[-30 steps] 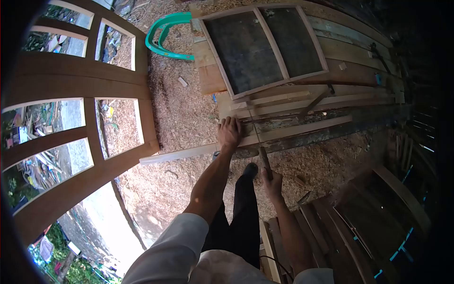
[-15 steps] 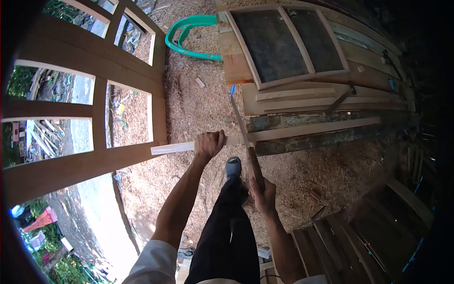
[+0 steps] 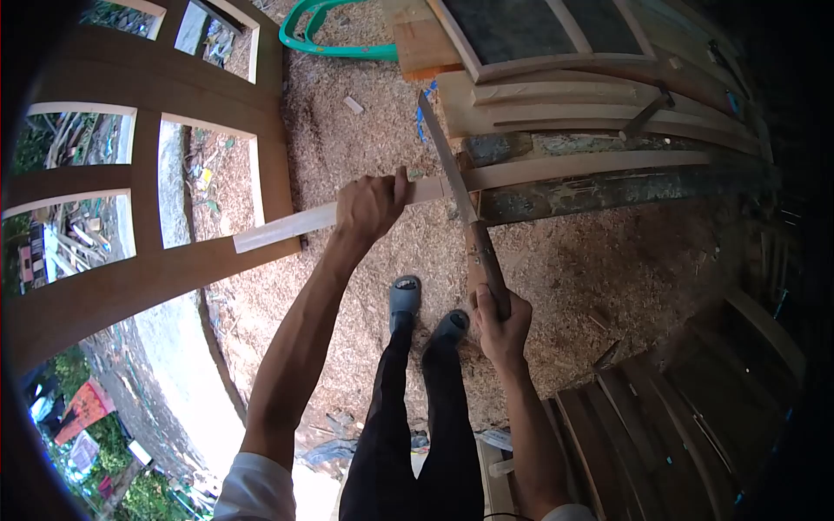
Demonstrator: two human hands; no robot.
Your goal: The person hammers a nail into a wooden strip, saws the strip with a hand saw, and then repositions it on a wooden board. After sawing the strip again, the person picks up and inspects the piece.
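Observation:
My left hand point(image 3: 372, 205) is wrapped round a long, narrow wooden strip point(image 3: 591, 168), which runs from the workbench out to the left past my fist. In my right hand point(image 3: 504, 326) is the wooden handle of a handsaw point(image 3: 448, 160). Its blade points away from me and crosses over the strip just right of my left hand, beside the bench end. Under the strip lies a dark, rough-edged beam point(image 3: 591, 195) of the bench.
At left stands a large wooden frame point(image 3: 217, 267) with square openings. A hammer point(image 3: 647, 115), loose strips and a panel frame point(image 3: 565, 65) lie on the bench. A green plastic hoop-shaped piece point(image 3: 339, 49) is at the back. Wood shavings cover the floor point(image 3: 556, 269); boards point(image 3: 625, 434) lean at lower right.
The view has shifted, so the bench and both hands appear higher up. My second foot has come into sight beside the first. Both hands keep their grip on strip and saw.

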